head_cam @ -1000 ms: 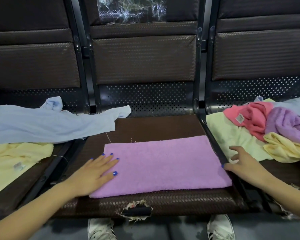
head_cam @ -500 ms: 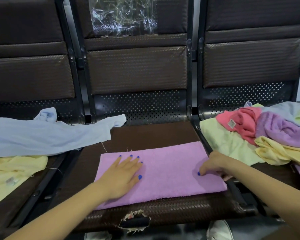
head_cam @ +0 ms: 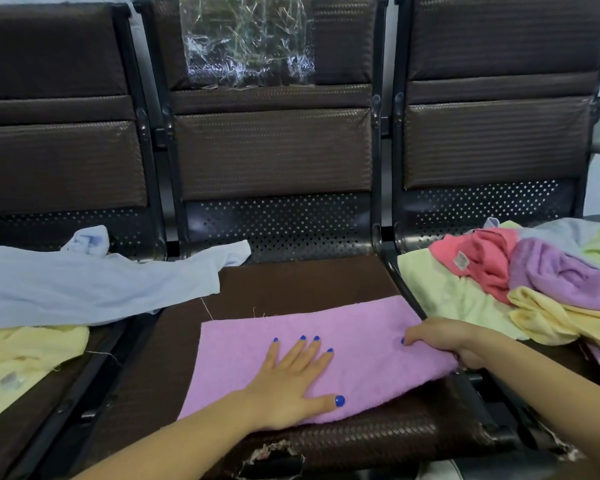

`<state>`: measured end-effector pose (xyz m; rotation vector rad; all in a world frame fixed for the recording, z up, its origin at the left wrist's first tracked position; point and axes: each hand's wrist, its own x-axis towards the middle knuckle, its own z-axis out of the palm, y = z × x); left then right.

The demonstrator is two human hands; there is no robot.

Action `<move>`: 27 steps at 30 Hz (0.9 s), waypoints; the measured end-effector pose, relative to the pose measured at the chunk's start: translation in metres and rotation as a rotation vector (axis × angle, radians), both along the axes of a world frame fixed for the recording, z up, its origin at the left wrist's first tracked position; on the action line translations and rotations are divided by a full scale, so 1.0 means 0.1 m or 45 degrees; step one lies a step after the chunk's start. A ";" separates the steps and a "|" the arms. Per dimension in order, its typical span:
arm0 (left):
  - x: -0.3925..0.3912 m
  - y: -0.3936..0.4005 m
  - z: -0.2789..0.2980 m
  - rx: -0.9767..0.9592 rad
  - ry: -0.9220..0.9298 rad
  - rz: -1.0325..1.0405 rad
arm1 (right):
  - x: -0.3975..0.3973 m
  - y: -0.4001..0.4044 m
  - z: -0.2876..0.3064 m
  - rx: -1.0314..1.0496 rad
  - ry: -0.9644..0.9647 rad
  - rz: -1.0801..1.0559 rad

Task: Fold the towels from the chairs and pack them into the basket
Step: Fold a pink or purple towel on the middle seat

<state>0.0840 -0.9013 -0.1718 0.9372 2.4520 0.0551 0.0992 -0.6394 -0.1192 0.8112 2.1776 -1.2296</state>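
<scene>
A pink towel [head_cam: 361, 341], folded into a flat rectangle, lies on the middle chair seat [head_cam: 291, 282]. My left hand [head_cam: 291, 375] presses flat on its middle with fingers spread. My right hand [head_cam: 444, 344] grips the towel's right edge, fingers curled round it, and that edge is lifted slightly off the seat. No basket is in view.
A light blue towel [head_cam: 84, 285] and a pale yellow towel [head_cam: 21, 358] lie spread on the left seat. A heap of several towels [head_cam: 534, 282], green, coral, purple and yellow, fills the right seat. The middle seat's front edge is torn [head_cam: 271, 452]. Dark backrests stand behind.
My left hand slid from the towel's left edge to its middle. My right hand moved from beside the right edge onto it and took hold of it. The camera tilted up slightly.
</scene>
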 end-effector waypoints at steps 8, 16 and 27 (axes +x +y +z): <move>0.01 0.05 0.00 0.247 -0.344 0.165 | 0.09 -0.13 0.34 -0.348 0.116 -0.336; -0.16 -0.59 0.46 1.574 -0.553 0.998 | -0.02 -0.74 0.73 -0.740 0.446 -0.209; -0.21 -1.33 0.31 1.534 -0.848 1.702 | -0.16 -2.27 0.34 -0.714 0.252 0.348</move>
